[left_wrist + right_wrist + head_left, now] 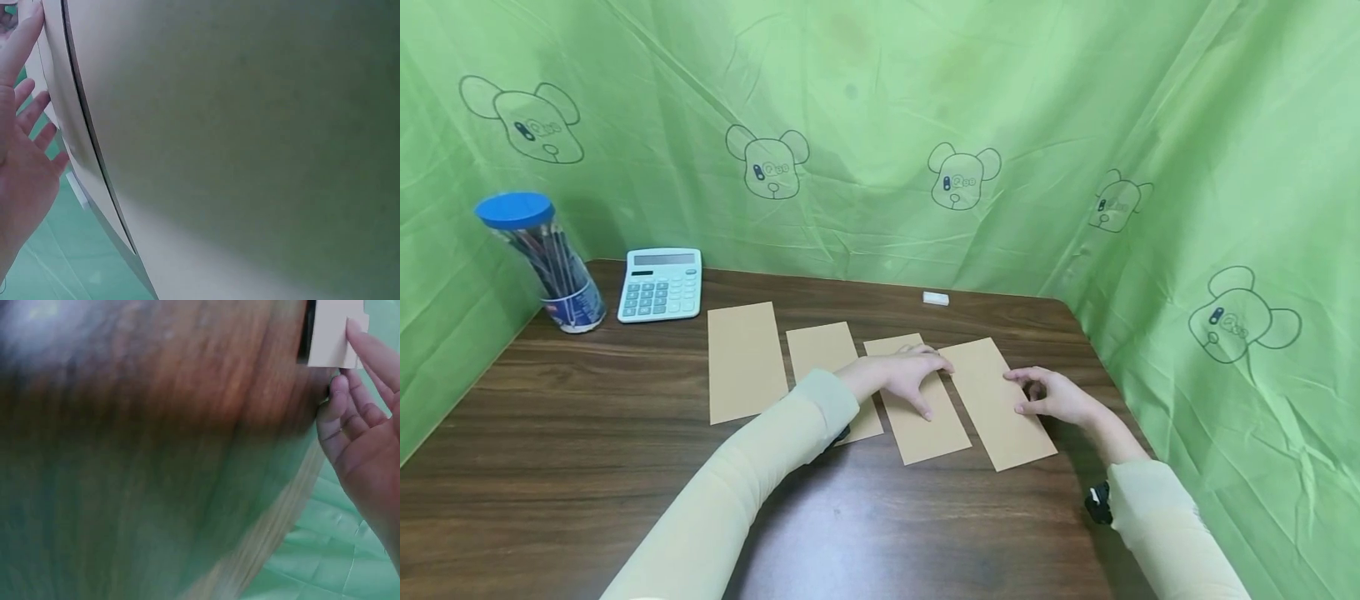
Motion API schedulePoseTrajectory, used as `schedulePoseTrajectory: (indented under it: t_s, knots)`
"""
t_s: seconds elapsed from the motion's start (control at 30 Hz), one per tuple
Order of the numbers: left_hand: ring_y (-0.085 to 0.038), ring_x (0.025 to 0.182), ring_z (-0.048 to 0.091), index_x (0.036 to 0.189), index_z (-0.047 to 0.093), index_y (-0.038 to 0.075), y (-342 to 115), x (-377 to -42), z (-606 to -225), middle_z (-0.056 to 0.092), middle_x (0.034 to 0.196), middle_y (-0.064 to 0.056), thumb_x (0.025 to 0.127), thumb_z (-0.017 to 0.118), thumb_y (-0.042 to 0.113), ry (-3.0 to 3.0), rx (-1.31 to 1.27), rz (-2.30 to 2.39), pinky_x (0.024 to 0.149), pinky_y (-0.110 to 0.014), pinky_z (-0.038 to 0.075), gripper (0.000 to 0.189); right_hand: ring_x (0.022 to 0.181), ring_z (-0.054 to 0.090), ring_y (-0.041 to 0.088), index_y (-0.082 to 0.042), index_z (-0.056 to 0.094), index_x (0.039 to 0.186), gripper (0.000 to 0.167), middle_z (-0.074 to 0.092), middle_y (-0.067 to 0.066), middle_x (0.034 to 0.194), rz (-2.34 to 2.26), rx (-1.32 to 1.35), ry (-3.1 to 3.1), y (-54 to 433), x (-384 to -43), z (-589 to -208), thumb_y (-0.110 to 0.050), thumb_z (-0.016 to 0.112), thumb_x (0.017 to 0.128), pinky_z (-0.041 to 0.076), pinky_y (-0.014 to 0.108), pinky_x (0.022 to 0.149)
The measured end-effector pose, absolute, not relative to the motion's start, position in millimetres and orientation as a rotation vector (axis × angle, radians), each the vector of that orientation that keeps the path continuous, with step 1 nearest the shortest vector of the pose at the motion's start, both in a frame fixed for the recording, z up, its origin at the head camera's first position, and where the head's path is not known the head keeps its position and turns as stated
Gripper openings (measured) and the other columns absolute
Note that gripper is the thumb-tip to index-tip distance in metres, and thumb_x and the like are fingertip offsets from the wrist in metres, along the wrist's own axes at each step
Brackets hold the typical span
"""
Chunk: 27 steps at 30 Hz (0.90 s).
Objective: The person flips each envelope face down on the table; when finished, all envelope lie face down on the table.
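Several tan paper rectangles lie in a row on the table. My left hand (910, 375) is spread over the third paper (934, 437) from the left, its fingertips reaching the upper left edge of the rightmost paper (992, 400). At that rightmost paper's right edge, my right hand (1060, 396) touches it with bent fingers and thumb. In the right wrist view one fingertip rests on a tan paper (331, 337), while other fingers curl below its edge. The left wrist view has my left hand (25, 169) with fingers apart beside a paper's edge.
Two more papers, the leftmost paper (745, 358) and the second paper (820, 346), lie left. Behind them stand a light blue calculator (661, 285) and a blue-lidded jar of pencils (553, 258). A small white block (936, 297) sits by the green curtain (865, 100).
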<state>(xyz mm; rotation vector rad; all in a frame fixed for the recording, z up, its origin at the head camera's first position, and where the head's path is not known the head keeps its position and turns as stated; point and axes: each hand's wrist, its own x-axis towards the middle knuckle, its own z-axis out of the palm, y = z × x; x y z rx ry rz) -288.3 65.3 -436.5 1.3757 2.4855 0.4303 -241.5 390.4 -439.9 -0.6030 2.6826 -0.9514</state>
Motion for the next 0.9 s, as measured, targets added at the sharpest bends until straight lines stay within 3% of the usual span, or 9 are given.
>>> schedulePoseTrajectory:
  t_s: [0.27, 0.5, 0.67, 0.9]
  knots:
    - [-0.017, 0.135, 0.026, 0.141, 0.04, 0.02, 67.8, -292.9, -437.4, 0.042, 0.143, 0.008, 0.069, 0.078, 0.053, 2.498, 1.384, 0.41, 0.11, -0.04, 0.021, 0.088, 0.072, 0.051, 0.016, -0.004, 0.062, 0.121, 0.05, 0.053, 0.013, 0.102, -0.851, -0.662, 2.755, 391.9, -245.4, -444.2, -0.015, 0.078, 0.076, 0.044, 0.024, 0.065]
    - [-0.02, 0.136, 0.027, 0.141, 0.041, 0.018, 60.8, -294.8, -416.5, 0.042, 0.143, 0.005, 0.072, 0.078, 0.048, 2.539, 1.421, 0.565, 0.112, -0.048, 0.018, 0.084, 0.076, 0.053, 0.017, -0.003, 0.059, 0.124, 0.051, 0.053, 0.016, 0.106, -0.84, -0.659, 2.758, 393.4, -243.6, -434.1, -0.016, 0.077, 0.078, 0.045, 0.024, 0.067]
    - [-0.023, 0.137, 0.028, 0.141, 0.041, 0.018, 30.7, -294.3, -382.3, 0.043, 0.144, 0.002, 0.079, 0.068, 0.053, 2.661, 1.414, 0.614, 0.11, -0.05, 0.022, 0.076, 0.093, 0.055, 0.025, -0.008, 0.056, 0.128, 0.05, 0.054, 0.012, 0.118, -0.754, -0.626, 2.845, 393.6, -238.1, -407.2, -0.025, 0.072, 0.084, 0.05, 0.037, 0.078]
    - [-0.025, 0.14, 0.026, 0.144, 0.036, 0.02, -38.6, -279.8, -351.7, 0.036, 0.149, 0.0, 0.084, 0.052, 0.065, 2.951, 1.234, 0.562, 0.112, -0.052, 0.018, 0.076, 0.107, 0.054, 0.032, -0.012, 0.054, 0.13, 0.048, 0.05, 0.01, 0.129, -0.677, -0.674, 3.042, 385.2, -227.7, -363.1, -0.032, 0.066, 0.088, 0.043, 0.052, 0.087]
